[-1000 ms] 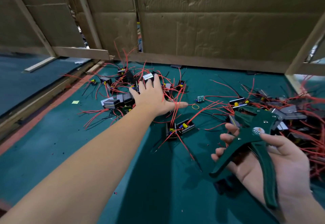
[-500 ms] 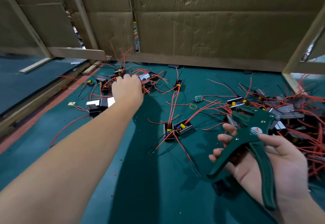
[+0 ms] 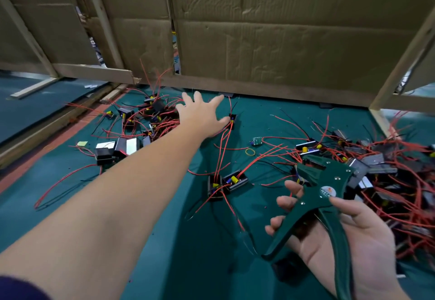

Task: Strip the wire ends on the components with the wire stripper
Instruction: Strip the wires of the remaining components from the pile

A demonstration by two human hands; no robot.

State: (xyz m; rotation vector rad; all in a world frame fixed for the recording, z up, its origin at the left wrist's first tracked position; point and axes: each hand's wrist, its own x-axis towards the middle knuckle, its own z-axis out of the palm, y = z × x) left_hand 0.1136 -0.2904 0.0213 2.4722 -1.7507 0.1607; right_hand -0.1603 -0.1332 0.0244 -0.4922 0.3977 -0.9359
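Head view is showing your left hand (image 3: 200,117) reaching splayed and empty over tangled red wires (image 3: 162,125) while your right hand (image 3: 348,236) is holding the wire stripper (image 3: 322,196); snagging could drag neighbouring components (image 3: 227,183).

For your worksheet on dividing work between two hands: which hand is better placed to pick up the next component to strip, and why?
The left hand. It is empty, fingers spread, stretched out over the far pile of components. The right hand is already occupied holding the green wire stripper.
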